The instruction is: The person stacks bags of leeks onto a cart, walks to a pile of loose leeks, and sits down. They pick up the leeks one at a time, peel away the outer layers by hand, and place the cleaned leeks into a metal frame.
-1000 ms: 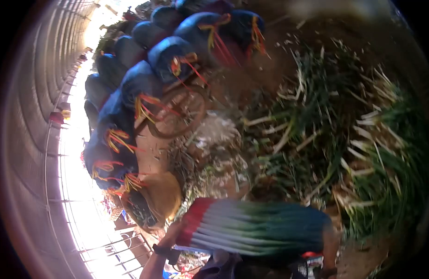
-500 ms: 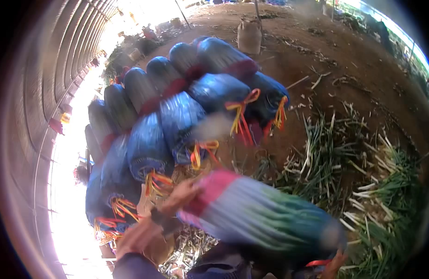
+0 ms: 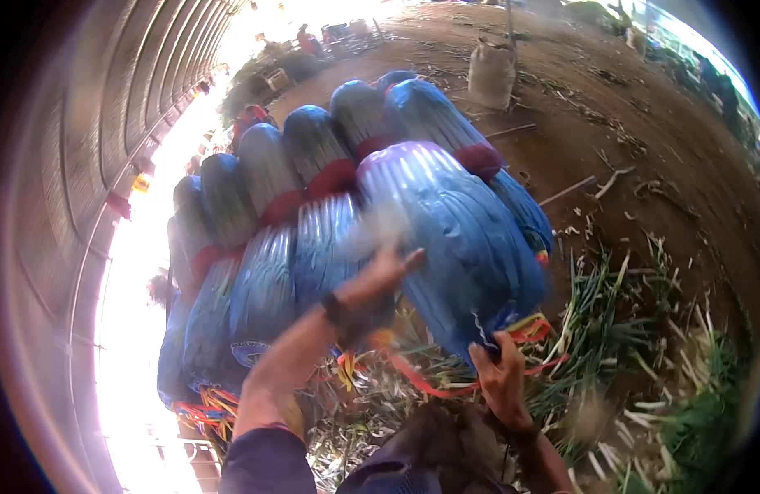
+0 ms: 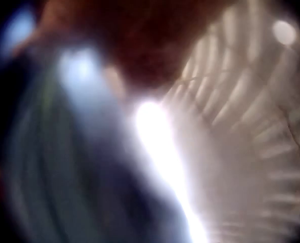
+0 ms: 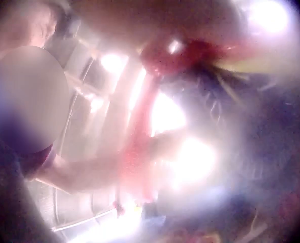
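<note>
Brown earth floor (image 3: 684, 165) is stretching back beside a ribbed curved wall (image 3: 83, 165), leafy stalks (image 3: 606, 333) littering it on the right. One blue bundle (image 3: 470, 239) is sitting tilted ahead of me, its far end against or over the stacked bundles (image 3: 269, 165), can't tell which. Right grip (image 3: 505, 375) is holding its gathered near end, fingers curled. Left grip (image 3: 380, 276) is stretching out along its left side, blurred, contact unclear. Risks: if the left isn't supporting, the load may be rolling sideways; if the right is bearing everything, gathered plastic may be slipping or tearing. Red ribbon (image 3: 421, 379) is trailing between my arms, inviting a snag.
</note>
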Tool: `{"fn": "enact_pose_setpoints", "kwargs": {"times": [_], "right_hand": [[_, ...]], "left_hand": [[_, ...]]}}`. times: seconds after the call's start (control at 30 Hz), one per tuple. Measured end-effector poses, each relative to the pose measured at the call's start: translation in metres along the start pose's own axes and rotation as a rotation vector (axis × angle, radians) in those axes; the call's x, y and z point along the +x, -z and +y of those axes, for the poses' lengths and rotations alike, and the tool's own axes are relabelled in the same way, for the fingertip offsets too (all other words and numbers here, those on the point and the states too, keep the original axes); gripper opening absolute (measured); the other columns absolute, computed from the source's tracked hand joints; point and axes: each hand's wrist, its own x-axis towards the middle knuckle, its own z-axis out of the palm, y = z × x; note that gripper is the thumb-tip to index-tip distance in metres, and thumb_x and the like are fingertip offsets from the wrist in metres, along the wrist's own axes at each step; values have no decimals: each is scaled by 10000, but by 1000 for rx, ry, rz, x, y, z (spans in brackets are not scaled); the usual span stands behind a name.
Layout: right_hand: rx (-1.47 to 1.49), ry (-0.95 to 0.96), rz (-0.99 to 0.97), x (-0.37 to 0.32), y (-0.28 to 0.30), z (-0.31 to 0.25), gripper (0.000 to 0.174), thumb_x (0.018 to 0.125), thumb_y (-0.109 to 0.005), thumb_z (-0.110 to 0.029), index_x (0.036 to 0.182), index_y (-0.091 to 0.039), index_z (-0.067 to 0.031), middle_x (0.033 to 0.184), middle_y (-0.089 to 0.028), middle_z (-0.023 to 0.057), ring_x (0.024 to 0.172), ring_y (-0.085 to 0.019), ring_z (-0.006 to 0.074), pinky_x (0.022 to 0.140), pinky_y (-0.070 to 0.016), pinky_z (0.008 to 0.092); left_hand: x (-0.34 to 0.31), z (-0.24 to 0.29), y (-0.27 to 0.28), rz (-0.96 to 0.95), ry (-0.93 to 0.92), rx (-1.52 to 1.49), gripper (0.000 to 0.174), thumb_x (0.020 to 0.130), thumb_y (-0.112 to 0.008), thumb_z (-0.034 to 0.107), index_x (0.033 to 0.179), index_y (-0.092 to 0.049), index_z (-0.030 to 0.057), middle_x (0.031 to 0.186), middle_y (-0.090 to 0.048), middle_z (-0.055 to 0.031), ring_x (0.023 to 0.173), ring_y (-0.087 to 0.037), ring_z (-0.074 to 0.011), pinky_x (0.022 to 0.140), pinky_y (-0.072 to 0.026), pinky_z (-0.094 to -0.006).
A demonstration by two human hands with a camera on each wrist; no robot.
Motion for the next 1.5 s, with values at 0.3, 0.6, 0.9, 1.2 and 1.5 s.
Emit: {"fn": "enact_pose_setpoints", "kwargs": {"times": [0.3, 0.6, 0.9, 1.2, 1.5], "right_hand": [[153, 14, -80, 108, -3, 6, 91, 777, -640, 12, 748, -554, 20, 681, -576, 2, 624, -480, 57, 545, -393, 246], [-28, 288, -791, 153, -26, -56, 115, 788, -693, -70, 793, -605, 4, 615, -562, 53, 550, -484, 86, 514, -411, 280], [-48, 366, -1037, 255, -68, -65, 123, 819, -643, -81, 819, -582, 25, 631, -520, 11, 619, -475, 65, 553, -418, 284], [-41, 266, -721, 229, -107, -17, 184, 829, -678, -165, 876, -637, 7, 707, -564, 44, 658, -532, 113, 578, -439, 323], [-139, 40, -419, 220, -107, 12, 318, 788, -785, -118, 1045, -642, 1, 959, -660, 56, 786, -599, 127, 672, -491, 289]], "left_hand": [[0, 27, -60, 215, 281, -433, 857, 945, -455, 538, 1535, -81, 42, 1581, -47, -230, 1474, -42, -355, 1182, -106, -428], [-25, 4, -57, 444, 335, -1198, 709, 1000, -360, 415, 1541, -44, 83, 1487, -317, -173, 1307, -404, -284, 1102, -341, -379], [60, -40, -43, 442, 286, -1310, 687, 981, -421, 494, 1523, -131, 186, 1422, -399, -148, 1230, -498, -289, 977, -477, -411], [65, -43, -25, 435, 274, -1285, 866, 947, -456, 583, 1548, 18, 179, 1536, -212, -124, 1366, -316, -262, 1089, -351, -411], [75, -94, -48, 537, 309, -763, 692, 1016, -423, 360, 1522, -115, 2, 1550, -178, -252, 1436, -207, -355, 1170, -181, -363]]}}
